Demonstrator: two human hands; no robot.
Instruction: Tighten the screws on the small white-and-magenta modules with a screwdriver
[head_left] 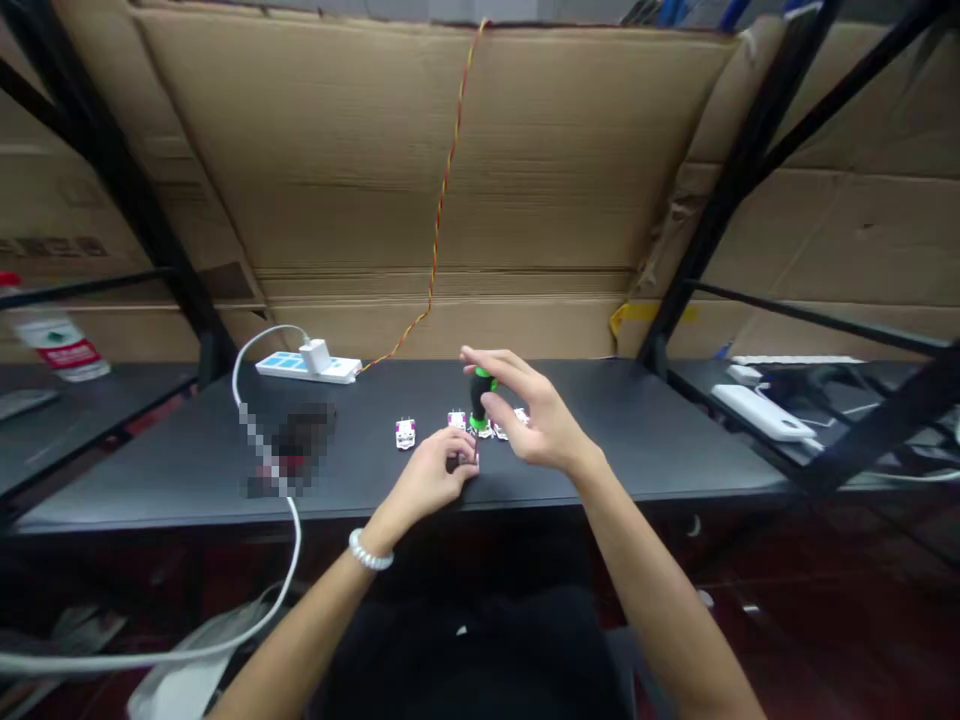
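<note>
In my right hand (pixel 529 410) is a short black-and-green screwdriver (pixel 480 398), held upright by the handle between thumb and fingers. Its thin shaft points down at a small white-and-purple part (pixel 475 464) on the tabletop. My left hand (pixel 433 472) is closed on that part near the table's front edge, and its fingers cover most of it. Just behind my hands lie several similar small parts, such as one (pixel 456 420), partly hidden by the screwdriver and my right hand. Another white-and-purple part (pixel 405 433) lies apart to the left.
A white power strip (pixel 341 371) with a plugged-in charger (pixel 315 356) lies at the back left. Its white cable (pixel 298 540) runs over the front edge. A blurred dark object (pixel 300 450) sits left on the black table (pixel 637 450). Black metal posts stand at both sides, before cardboard.
</note>
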